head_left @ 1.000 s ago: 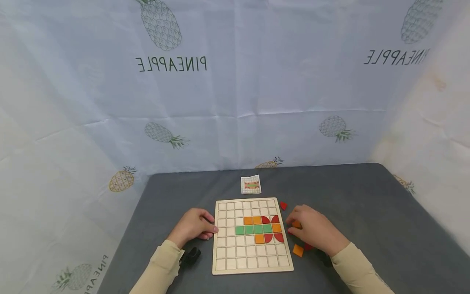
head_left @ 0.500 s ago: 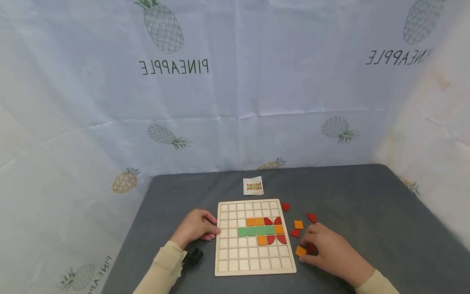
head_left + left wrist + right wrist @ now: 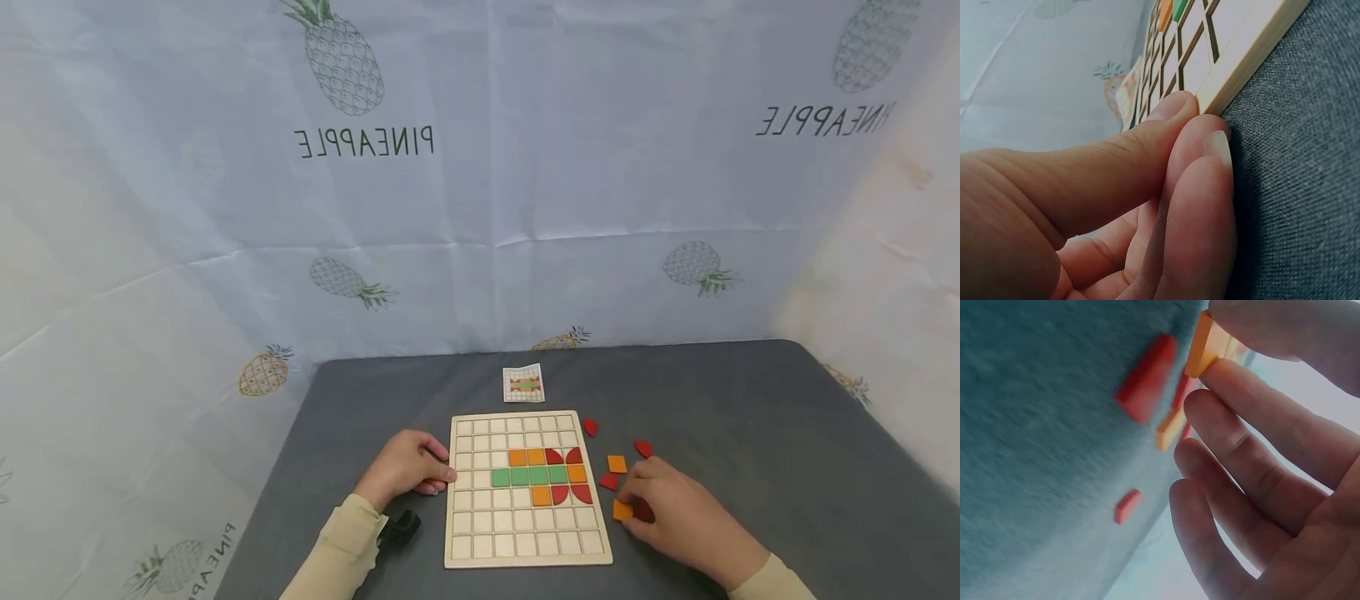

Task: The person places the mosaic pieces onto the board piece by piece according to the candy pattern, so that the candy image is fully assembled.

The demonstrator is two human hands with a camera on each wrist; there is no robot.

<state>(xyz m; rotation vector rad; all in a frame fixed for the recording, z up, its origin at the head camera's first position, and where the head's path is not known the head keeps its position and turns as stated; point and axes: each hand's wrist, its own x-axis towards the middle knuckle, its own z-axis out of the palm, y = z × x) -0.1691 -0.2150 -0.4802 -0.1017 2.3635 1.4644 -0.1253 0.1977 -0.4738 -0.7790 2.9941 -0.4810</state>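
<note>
Probably light and stiff, the orange tile (image 3: pixel 622 510) looks like painted wood, thick enough to pinch by opposite edges rather than across its smooth faces, where fingers might slide. It sits just beside the right edge of the board (image 3: pixel 525 543), with the thumb and forefinger of the right hand (image 3: pixel 678 507) closed on it; whether it is off the worktop (image 3: pixel 367 383) I cannot tell. Breakage seems unlikely. The left hand (image 3: pixel 403 468), well apart from the right, pinches the board's left border, thumb on top. That rigid, flat board should take a light rim hold without bending.
</note>
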